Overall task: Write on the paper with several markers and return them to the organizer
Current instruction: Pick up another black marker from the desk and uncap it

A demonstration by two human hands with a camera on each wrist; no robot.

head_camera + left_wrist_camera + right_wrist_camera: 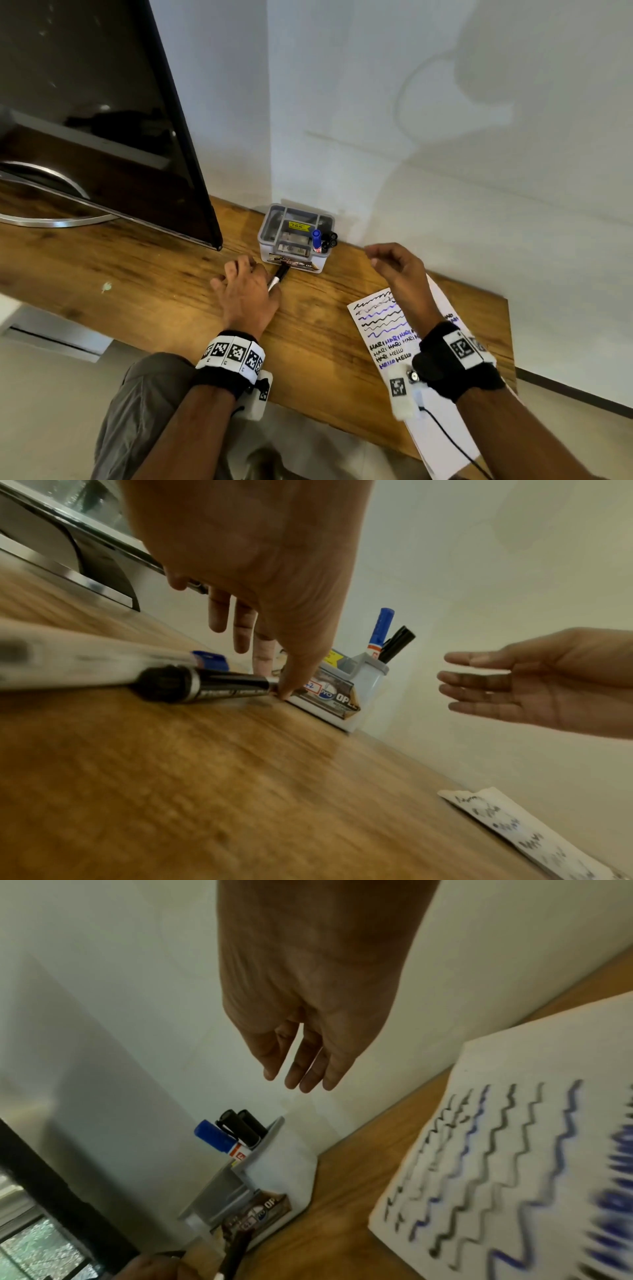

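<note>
My left hand (245,287) rests low on the wooden table (154,274). Its thumb and forefinger pinch a black marker (281,274) (212,685) that lies flat and points at the organizer (265,226). Beside that marker, under my wrist, lies a white marker with a blue cap (209,660). The grey organizer holds a blue-capped marker (315,238) (212,1137) and two black markers (329,238) (240,1126), all upright in its right corner. My right hand (394,263) (308,1015) hovers empty to the right of the organizer, fingers relaxed. The paper (380,318), covered in black and blue scribbles, lies under my right forearm.
A large dark monitor (102,102) on a curved metal stand (44,205) takes up the table's left half. White walls close off the back and right. The table's front edge runs just under my wrists, and the paper overhangs it.
</note>
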